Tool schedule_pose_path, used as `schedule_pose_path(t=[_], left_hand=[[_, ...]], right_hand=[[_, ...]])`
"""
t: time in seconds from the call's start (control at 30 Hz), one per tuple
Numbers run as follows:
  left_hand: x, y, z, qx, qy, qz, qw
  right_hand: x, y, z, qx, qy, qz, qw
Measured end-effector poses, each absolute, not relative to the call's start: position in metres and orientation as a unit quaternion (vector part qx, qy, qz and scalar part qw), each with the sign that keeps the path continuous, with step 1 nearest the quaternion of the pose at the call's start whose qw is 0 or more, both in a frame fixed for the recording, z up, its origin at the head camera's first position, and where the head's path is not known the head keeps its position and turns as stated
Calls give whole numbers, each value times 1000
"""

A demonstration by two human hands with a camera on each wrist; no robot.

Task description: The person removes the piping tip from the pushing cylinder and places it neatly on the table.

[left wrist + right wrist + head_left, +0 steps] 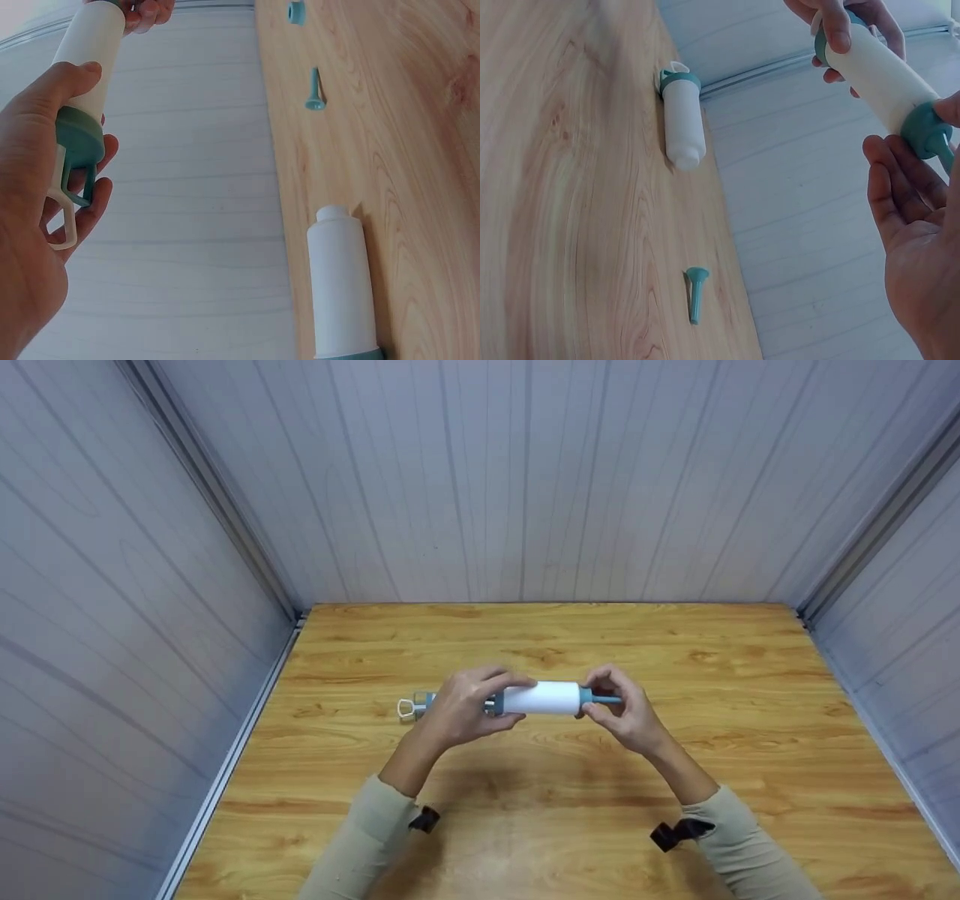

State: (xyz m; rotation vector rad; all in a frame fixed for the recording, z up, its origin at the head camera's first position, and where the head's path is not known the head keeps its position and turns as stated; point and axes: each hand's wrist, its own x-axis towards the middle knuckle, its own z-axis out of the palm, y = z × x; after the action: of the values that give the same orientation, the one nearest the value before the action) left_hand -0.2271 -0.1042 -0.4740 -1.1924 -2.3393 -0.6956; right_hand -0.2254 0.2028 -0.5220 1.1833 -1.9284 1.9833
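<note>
An icing syringe [541,697] with a white barrel and teal ends lies level between the two hands in the head view. The left hand [465,706] grips its rear; in the left wrist view the thumb is on the barrel near the teal collar [80,136], with the white plunger handle [69,221] by the fingers. At the front, the right hand [628,716] pinches the teal nozzle cap [924,129] between thumb and fingers. The long teal nozzle [606,700] points right.
A second white syringe [684,124] lies on the wooden table [547,825]; in the head view the left hand covers most of it, leaving its loop handle [406,708]. A loose teal nozzle [315,94] and a small teal ring piece [296,13] are also there. Pale panels [487,480] enclose the table.
</note>
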Motion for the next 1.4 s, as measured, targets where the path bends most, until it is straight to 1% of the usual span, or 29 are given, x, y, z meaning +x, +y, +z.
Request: schedule_pose_path(t=[0.4,1.1,1.4], left_hand=[[-223,-106,-474,-422,-844,-258,205],[-221,-106,-481,-417,-850,-254,198],[-222,-105,-485,-420,-847,-252,207]], right_hand=[[-222,199,-521,383,-638,666,57],[-222,199,-526,383,-648,654,68],[-220,199,-528,372,-655,655,64]])
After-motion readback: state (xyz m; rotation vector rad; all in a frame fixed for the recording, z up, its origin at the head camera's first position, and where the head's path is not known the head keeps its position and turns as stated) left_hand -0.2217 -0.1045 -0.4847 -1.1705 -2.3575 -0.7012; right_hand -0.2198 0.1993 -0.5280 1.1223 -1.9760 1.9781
